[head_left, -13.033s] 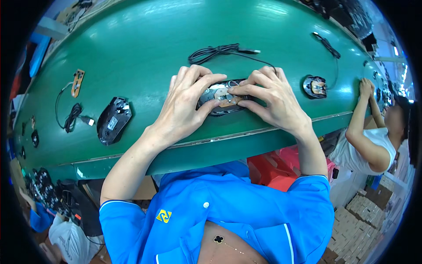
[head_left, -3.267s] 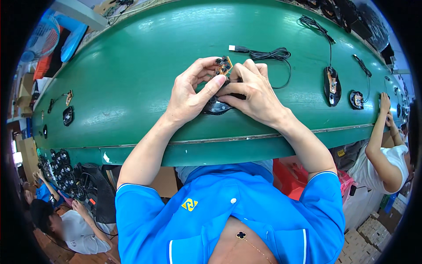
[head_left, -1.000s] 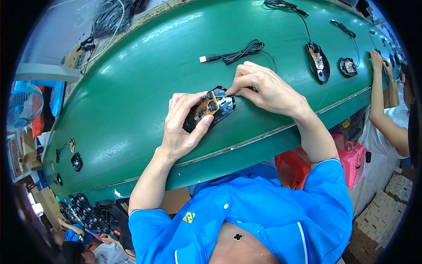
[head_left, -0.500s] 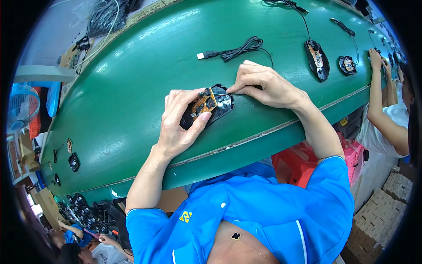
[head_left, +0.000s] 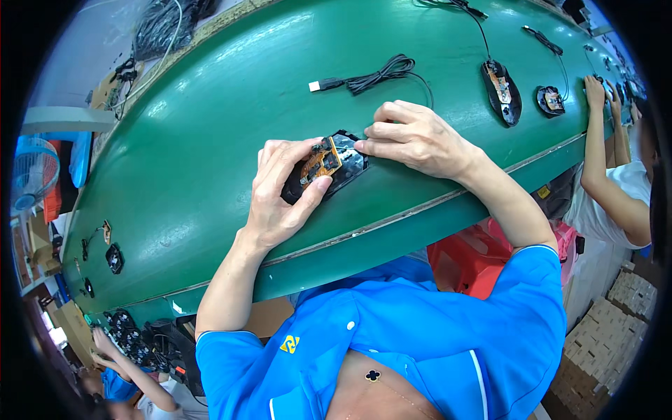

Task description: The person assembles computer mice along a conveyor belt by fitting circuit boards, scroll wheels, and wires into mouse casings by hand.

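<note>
A long green bench [head_left: 210, 133]; a red stool [head_left: 467, 264] stands below its near edge. The right hand [head_left: 420, 143] has its fingertips bunched at one end of a black shell [head_left: 353, 173]; whether they pinch a wire, I cannot tell. The left hand [head_left: 280, 185], thumb and fingers part-spread, grips a brown board [head_left: 320, 166] and hides the shell's other end. The shell lies on the bench between both hands, uncovered. Beyond, a coiled cable [head_left: 383, 75] trails behind the right hand. Well right, an open mouse [head_left: 513, 110]. The board is over the shell but tilted, seemingly not yet seated.
</note>
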`<move>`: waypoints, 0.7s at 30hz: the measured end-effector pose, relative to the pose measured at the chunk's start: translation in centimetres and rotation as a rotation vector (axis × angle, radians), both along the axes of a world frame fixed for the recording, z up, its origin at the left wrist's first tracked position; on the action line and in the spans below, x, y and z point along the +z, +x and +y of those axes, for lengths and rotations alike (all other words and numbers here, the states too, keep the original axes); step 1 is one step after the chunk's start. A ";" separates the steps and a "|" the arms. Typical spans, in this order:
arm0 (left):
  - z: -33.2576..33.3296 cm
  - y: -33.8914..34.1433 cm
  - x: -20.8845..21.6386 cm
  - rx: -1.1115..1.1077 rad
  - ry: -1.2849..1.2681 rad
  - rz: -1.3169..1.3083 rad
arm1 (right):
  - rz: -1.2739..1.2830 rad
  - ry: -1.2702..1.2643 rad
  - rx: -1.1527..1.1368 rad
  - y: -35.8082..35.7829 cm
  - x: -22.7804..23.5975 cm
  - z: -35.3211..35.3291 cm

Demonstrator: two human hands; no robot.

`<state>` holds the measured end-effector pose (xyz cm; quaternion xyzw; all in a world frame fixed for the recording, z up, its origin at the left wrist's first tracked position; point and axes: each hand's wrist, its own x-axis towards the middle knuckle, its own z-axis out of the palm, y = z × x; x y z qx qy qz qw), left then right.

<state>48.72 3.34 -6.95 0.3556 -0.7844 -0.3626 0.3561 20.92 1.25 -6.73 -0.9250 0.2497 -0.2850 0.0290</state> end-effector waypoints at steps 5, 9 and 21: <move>-0.1 0.0 0.2 -0.003 0.003 -0.005 | -0.044 0.092 0.042 -0.3 -0.1 -0.6; -0.2 0.3 0.3 -0.013 0.022 -0.022 | -0.200 0.414 0.046 -0.5 -0.3 -0.8; -0.3 -0.4 1.2 -0.012 -0.178 -0.147 | -0.017 0.216 0.004 0.8 0.4 0.3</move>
